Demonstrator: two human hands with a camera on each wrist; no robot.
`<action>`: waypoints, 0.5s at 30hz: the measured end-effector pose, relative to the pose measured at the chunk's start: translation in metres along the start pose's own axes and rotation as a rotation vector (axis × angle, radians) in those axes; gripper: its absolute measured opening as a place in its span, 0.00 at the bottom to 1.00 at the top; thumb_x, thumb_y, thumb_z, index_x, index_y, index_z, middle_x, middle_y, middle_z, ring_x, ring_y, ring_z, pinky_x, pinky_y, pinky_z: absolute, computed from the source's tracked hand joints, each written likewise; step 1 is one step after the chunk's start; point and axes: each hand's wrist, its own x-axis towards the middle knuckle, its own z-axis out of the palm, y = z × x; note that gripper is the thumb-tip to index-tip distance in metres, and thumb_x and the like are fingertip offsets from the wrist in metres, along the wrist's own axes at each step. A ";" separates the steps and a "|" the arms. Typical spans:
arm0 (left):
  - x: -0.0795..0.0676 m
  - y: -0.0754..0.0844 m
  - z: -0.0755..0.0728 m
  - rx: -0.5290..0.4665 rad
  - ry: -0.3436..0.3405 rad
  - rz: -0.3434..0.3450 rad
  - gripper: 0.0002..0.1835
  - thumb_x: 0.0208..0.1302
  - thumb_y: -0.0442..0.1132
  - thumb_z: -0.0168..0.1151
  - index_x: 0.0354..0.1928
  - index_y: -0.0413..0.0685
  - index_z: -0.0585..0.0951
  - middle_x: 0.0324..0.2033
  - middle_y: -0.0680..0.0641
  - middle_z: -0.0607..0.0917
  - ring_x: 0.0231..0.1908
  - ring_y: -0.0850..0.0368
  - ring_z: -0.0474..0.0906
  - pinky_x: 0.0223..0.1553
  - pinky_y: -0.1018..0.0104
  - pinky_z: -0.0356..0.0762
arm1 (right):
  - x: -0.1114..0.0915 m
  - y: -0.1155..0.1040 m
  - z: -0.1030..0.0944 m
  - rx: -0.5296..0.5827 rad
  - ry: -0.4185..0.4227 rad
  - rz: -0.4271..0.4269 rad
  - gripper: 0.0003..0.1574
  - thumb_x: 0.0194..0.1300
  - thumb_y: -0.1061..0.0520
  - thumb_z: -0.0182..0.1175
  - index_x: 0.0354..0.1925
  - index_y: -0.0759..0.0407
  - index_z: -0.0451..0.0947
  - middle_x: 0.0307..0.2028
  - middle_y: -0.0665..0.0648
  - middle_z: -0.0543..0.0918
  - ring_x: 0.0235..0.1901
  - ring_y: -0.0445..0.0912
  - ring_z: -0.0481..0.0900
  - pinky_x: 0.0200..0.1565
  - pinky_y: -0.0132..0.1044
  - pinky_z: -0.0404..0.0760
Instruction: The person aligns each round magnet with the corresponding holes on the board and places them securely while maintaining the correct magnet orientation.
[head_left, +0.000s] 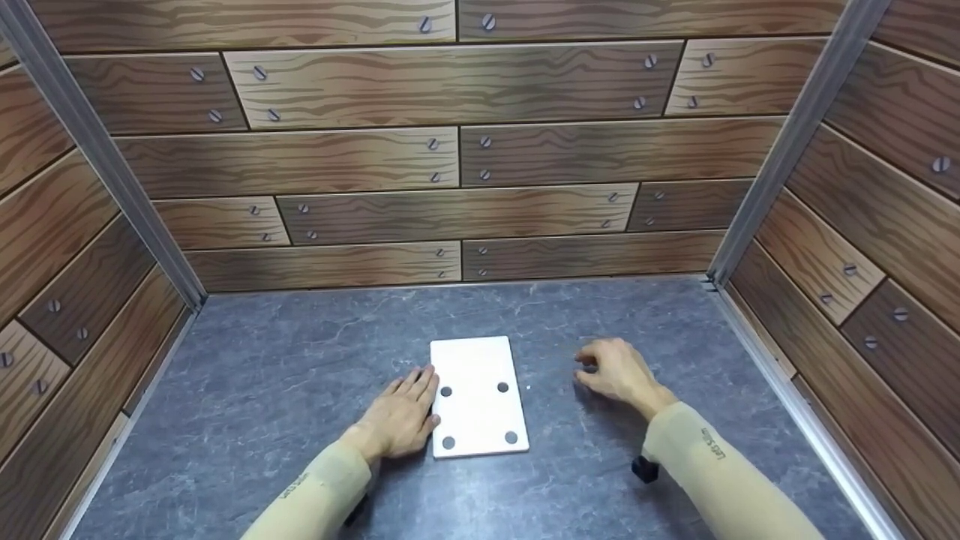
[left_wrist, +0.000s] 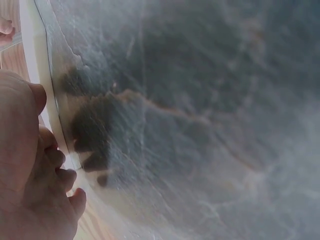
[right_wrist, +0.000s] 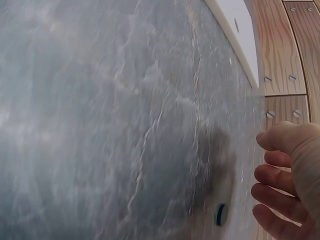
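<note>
A flat white board [head_left: 480, 360] with several round dark holes lies on the grey table. My left hand [head_left: 399, 416] is at its left edge, fingers stretched forward and fingertips right at the rim; in the left wrist view the board's pale side [left_wrist: 42, 65] runs past the thumb and fingers. To the right of the board, apart from it, my right hand [head_left: 619, 369] hovers low with fingers loosely curved, and nothing shows between them. Below those fingers in the right wrist view sits a small dark disc [right_wrist: 221, 215], hidden in the head view.
The grey marbled tabletop [head_left: 300, 345] is enclosed by wood-patterned panels at the back [head_left: 450, 157] and sides. Metal rails [head_left: 817, 450] run along the side edges. A tiny white speck [head_left: 528, 388] lies just right of the board. A black wrist device [head_left: 645, 469] shows under the right sleeve.
</note>
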 end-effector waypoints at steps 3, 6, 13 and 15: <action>0.000 0.000 0.000 0.007 0.002 0.003 0.38 0.90 0.53 0.45 0.89 0.37 0.59 0.90 0.39 0.60 0.90 0.39 0.59 0.89 0.41 0.62 | -0.003 0.006 -0.001 0.008 -0.003 0.022 0.17 0.71 0.54 0.76 0.54 0.60 0.94 0.51 0.62 0.96 0.50 0.58 0.94 0.56 0.58 0.93; 0.000 0.001 0.000 0.010 0.002 0.002 0.38 0.90 0.53 0.45 0.89 0.37 0.59 0.90 0.39 0.60 0.90 0.39 0.59 0.89 0.41 0.62 | -0.006 0.012 -0.003 0.009 -0.012 0.039 0.17 0.72 0.54 0.75 0.55 0.60 0.94 0.52 0.62 0.96 0.51 0.58 0.94 0.57 0.59 0.92; 0.000 0.000 0.000 0.001 0.022 0.016 0.37 0.90 0.52 0.45 0.88 0.36 0.60 0.89 0.37 0.62 0.89 0.38 0.60 0.88 0.41 0.63 | -0.014 0.024 -0.004 -0.036 0.018 0.016 0.15 0.69 0.53 0.75 0.50 0.58 0.94 0.46 0.59 0.95 0.49 0.59 0.93 0.56 0.59 0.91; 0.001 0.000 0.000 0.005 0.017 0.012 0.38 0.90 0.52 0.44 0.88 0.36 0.60 0.90 0.37 0.61 0.89 0.39 0.60 0.89 0.41 0.62 | -0.016 0.028 -0.003 -0.045 0.019 0.012 0.16 0.68 0.53 0.76 0.51 0.59 0.94 0.45 0.59 0.95 0.49 0.59 0.93 0.57 0.60 0.91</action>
